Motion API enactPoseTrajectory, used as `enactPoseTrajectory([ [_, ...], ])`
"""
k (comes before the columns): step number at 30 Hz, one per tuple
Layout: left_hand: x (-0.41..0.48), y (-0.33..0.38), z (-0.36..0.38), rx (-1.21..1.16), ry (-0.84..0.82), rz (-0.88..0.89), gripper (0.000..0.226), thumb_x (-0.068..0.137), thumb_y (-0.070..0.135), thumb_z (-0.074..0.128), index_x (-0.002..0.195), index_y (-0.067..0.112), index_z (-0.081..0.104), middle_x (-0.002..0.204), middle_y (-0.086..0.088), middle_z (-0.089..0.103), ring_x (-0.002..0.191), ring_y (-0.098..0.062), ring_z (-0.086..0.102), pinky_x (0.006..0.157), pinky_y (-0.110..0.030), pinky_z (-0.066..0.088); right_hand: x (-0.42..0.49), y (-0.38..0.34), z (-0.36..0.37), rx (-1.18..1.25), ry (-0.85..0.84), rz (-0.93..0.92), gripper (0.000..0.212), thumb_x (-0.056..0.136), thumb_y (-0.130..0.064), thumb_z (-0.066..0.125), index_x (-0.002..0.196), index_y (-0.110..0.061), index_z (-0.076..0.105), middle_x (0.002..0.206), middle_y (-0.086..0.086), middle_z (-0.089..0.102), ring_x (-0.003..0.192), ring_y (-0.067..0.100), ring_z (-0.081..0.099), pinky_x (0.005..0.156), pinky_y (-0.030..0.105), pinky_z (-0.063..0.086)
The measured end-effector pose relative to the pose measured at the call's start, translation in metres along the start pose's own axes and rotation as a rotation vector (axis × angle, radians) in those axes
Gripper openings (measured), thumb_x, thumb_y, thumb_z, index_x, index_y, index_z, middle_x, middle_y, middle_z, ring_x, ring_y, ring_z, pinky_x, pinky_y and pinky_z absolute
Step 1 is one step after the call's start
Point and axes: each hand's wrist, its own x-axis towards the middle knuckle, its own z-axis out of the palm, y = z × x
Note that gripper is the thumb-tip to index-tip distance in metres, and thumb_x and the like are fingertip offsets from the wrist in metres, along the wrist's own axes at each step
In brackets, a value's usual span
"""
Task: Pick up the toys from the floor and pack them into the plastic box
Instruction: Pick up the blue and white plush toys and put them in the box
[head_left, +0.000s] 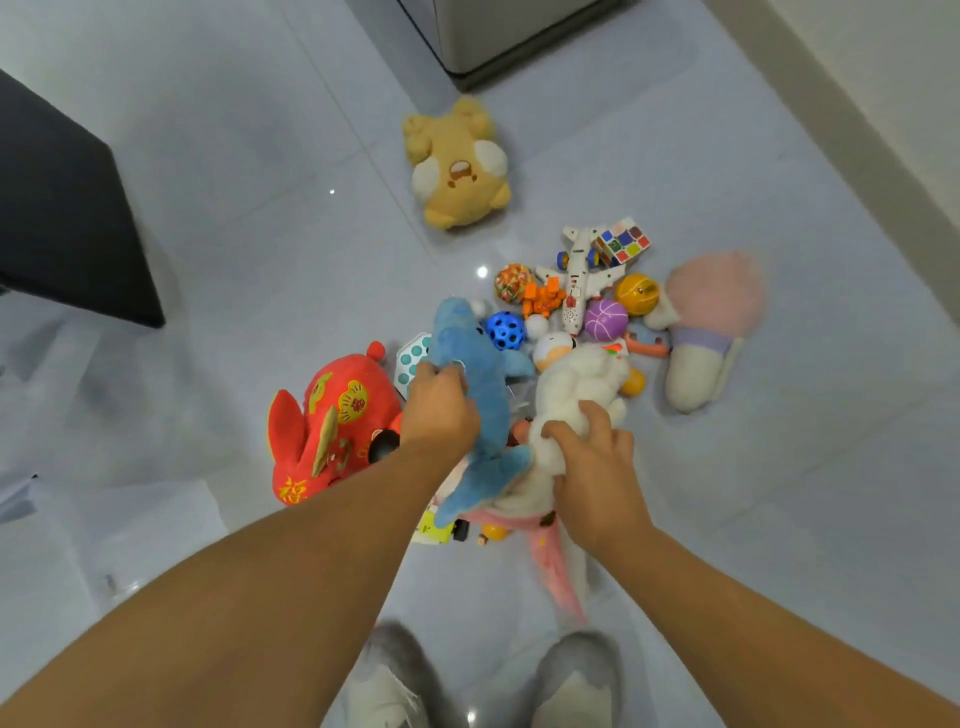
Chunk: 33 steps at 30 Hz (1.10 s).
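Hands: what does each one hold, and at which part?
Left hand grips the blue plush shark at its middle; right hand grips the white plush by its fluffy body.

The only legible writing is on the red plush toy (332, 415), left of centre in the frame: a yellow embroidered character, 福, near its lower edge. A similar yellow character higher up and the marks on the puzzle cube (623, 241) are too small to read.

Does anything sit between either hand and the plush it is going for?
Nothing visible does: the left hand grips the blue shark plush, and the right hand grips the white plush.
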Motion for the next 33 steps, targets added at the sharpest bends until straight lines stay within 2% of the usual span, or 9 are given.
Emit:
enactPoseTrajectory([
  [3, 0.005, 0.001, 0.011, 0.039, -0.055, -0.108, 0.043, 0.080, 0.039, 0.071, 0.112, 0.023, 0.049, 0.134, -0.016, 0.032, 0.112, -0.035, 0.047, 0.086, -0.046, 0.051, 0.006, 0.002, 0.010, 0.007, -0.028, 0.025, 0.055, 0.081, 0.000, 0.052, 0.127, -0.030, 0.049, 0.151, 0.006, 0.015, 0.111, 0.033, 0.031, 0.094, 0.038, 0.039],
  [5, 0.009, 0.003, 0.024, -0.009, -0.083, -0.124, 0.062, 0.073, 0.048, 0.075, 0.117, 0.029, 0.036, 0.140, -0.020, 0.022, 0.107, -0.041, 0.052, 0.083, -0.045, 0.052, 0.011, 0.006, 0.018, 0.024, -0.022, 0.008, 0.054, 0.081, -0.002, 0.054, 0.127, -0.031, 0.049, 0.153, 0.006, 0.014, 0.116, 0.035, 0.029, 0.098, 0.041, 0.040],
  [8, 0.014, -0.001, 0.048, -0.061, -0.071, -0.114, 0.074, 0.072, 0.040, 0.077, 0.124, 0.029, 0.024, 0.138, -0.023, 0.021, 0.097, -0.045, 0.057, 0.082, -0.049, 0.053, 0.019, 0.008, 0.030, 0.018, -0.031, -0.014, 0.052, 0.082, -0.004, 0.055, 0.127, -0.031, 0.050, 0.155, 0.007, 0.014, 0.119, 0.036, 0.028, 0.101, 0.042, 0.039],
  [13, 0.007, -0.007, 0.044, -0.137, 0.085, 0.026, 0.060, 0.073, 0.017, 0.072, 0.118, 0.025, 0.034, 0.123, -0.013, 0.030, 0.101, -0.039, 0.050, 0.080, -0.049, 0.052, 0.025, 0.002, 0.024, 0.048, 0.003, -0.086, 0.050, 0.081, -0.001, 0.055, 0.125, -0.026, 0.055, 0.155, 0.008, 0.020, 0.120, 0.034, 0.029, 0.101, 0.038, 0.034],
  [20, -0.058, -0.008, -0.067, -0.242, 0.142, 0.153, 0.057, 0.071, 0.027, 0.074, 0.115, 0.025, 0.038, 0.121, -0.007, 0.034, 0.095, -0.029, 0.052, 0.062, -0.042, 0.054, -0.019, -0.034, -0.054, -0.016, 0.019, -0.056, 0.053, 0.076, 0.006, 0.060, 0.123, -0.019, 0.058, 0.150, 0.016, 0.029, 0.121, 0.044, 0.035, 0.100, 0.042, 0.034],
  [25, -0.152, -0.052, -0.153, -0.421, 0.161, 0.063, 0.059, 0.067, 0.022, 0.075, 0.115, 0.024, 0.041, 0.123, -0.003, 0.037, 0.099, -0.023, 0.052, 0.077, -0.035, 0.053, -0.070, -0.103, -0.098, -0.060, 0.004, -0.050, 0.057, 0.071, 0.010, 0.059, 0.120, -0.018, 0.061, 0.149, 0.016, 0.032, 0.121, 0.044, 0.035, 0.100, 0.047, 0.037],
  [29, -0.234, -0.112, -0.217, -0.591, 0.249, -0.052, 0.062, 0.067, 0.017, 0.079, 0.112, 0.031, 0.039, 0.122, 0.002, 0.038, 0.103, 0.001, 0.047, 0.082, -0.003, 0.038, -0.103, -0.184, -0.106, -0.142, -0.021, -0.148, 0.063, 0.059, 0.011, 0.063, 0.113, -0.023, 0.064, 0.146, 0.015, 0.039, 0.112, 0.046, 0.041, 0.088, 0.054, 0.047],
  [31, -0.272, -0.148, -0.244, -0.622, 0.320, -0.106, 0.063, 0.067, 0.015, 0.079, 0.111, 0.033, 0.038, 0.118, 0.004, 0.038, 0.106, 0.008, 0.044, 0.083, -0.001, 0.035, -0.120, -0.234, -0.105, -0.134, -0.038, -0.215, 0.065, 0.056, 0.010, 0.063, 0.111, -0.026, 0.064, 0.145, 0.012, 0.041, 0.112, 0.044, 0.041, 0.085, 0.054, 0.047],
  [33, -0.307, -0.188, -0.262, -0.617, 0.364, -0.192, 0.063, 0.068, 0.016, 0.079, 0.112, 0.034, 0.038, 0.119, 0.004, 0.037, 0.106, 0.007, 0.044, 0.084, -0.007, 0.038, -0.140, -0.284, -0.097, -0.088, -0.077, -0.303, 0.065, 0.058, 0.008, 0.064, 0.111, -0.029, 0.065, 0.146, 0.009, 0.041, 0.114, 0.040, 0.039, 0.087, 0.052, 0.046],
])
